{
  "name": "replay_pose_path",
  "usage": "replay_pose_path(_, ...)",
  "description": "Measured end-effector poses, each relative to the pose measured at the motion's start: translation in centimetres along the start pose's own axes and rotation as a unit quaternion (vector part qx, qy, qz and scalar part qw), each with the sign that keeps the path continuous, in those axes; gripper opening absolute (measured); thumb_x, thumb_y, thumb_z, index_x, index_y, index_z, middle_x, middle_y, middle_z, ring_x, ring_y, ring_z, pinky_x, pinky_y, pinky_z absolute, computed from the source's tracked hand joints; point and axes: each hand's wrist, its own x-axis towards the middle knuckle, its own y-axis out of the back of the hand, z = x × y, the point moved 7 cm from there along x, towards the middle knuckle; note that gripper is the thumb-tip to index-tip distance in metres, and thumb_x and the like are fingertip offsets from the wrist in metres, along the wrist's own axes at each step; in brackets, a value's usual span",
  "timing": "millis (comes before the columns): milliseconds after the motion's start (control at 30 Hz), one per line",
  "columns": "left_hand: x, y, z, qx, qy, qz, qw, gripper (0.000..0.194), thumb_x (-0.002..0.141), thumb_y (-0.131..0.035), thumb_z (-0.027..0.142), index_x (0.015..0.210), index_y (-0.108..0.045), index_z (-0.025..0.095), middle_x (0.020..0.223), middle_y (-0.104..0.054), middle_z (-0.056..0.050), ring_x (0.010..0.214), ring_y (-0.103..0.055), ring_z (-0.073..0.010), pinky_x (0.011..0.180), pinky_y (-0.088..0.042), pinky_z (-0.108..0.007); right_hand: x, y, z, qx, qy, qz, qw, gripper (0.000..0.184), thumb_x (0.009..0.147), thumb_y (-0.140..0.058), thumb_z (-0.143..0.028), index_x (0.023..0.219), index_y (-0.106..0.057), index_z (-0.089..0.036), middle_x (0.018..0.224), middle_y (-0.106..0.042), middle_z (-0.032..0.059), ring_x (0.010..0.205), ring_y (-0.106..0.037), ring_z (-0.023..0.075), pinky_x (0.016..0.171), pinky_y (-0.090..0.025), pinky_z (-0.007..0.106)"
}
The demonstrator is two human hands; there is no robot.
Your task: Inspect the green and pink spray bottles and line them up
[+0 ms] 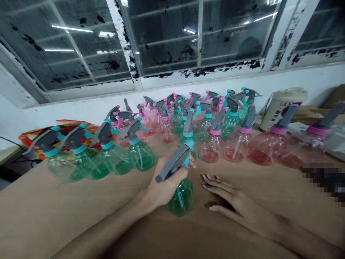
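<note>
My left hand (163,187) is wrapped around the neck of a green spray bottle (181,197) with a grey trigger head and teal collar, standing on the brown table (81,201). My right hand (229,199) lies flat on the table just right of that bottle, fingers stretched out, holding nothing. Behind them stand several green spray bottles (140,153) in a row at the left and several pink spray bottles (237,145) at the right.
More green and pink bottles crowd the back of the table under a window wall. A beige lidded jug (283,108) stands at the back right. A red and yellow bag (67,127) lies at the back left. A blurred dark patch (326,180) sits at the right.
</note>
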Motion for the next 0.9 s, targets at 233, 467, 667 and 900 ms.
replay_pose_path(233,-0.1,0.3,0.1,0.032,0.009,0.012,0.999,0.027,0.07,-0.05,0.018,0.09,-0.066,0.024,0.064,-0.055,0.004,0.057,-0.048,-0.0137,0.058,-0.042,-0.027,0.2,0.8,0.3,0.037,0.011,0.005,0.999,0.048,0.09,-0.049,-0.046,0.136,-0.044,-0.032,0.146,-0.039,-0.0021,0.135,-0.033,0.0212,0.112,-0.028,0.044)
replay_pose_path(467,-0.4,0.4,-0.7,0.043,0.043,0.033,0.998,0.019,0.069,-0.05,0.025,0.081,-0.064,0.023,0.061,-0.056,0.003,0.06,-0.051,-0.0166,0.06,-0.045,-0.03,0.6,1.1,0.3,0.033,0.032,0.004,0.999,0.038,0.092,-0.047,-0.043,0.127,-0.055,-0.031,0.143,-0.045,-0.0016,0.133,-0.037,0.0187,0.111,-0.031,0.042)
replay_pose_path(667,-0.4,0.3,-0.9,0.026,0.062,0.027,0.997,0.018,0.069,-0.052,0.024,0.081,-0.066,0.021,0.075,-0.065,0.0,0.074,-0.059,-0.0187,0.073,-0.049,-0.033,0.6,1.3,0.1,0.045,0.033,0.012,0.998,0.039,0.091,-0.048,-0.043,0.127,-0.055,-0.029,0.142,-0.046,0.0007,0.132,-0.038,0.0199,0.111,-0.031,0.044)
replay_pose_path(900,-0.3,-0.2,-0.8,-0.075,0.063,-0.014,0.995,0.02,0.071,-0.057,0.021,0.088,-0.068,0.022,0.096,-0.069,-0.003,0.09,-0.063,-0.0198,0.092,-0.047,-0.037,0.5,1.5,0.1,0.068,0.032,0.02,0.997,0.04,0.091,-0.05,-0.042,0.129,-0.053,-0.031,0.142,-0.046,-0.0005,0.132,-0.038,0.0211,0.11,-0.032,0.046)
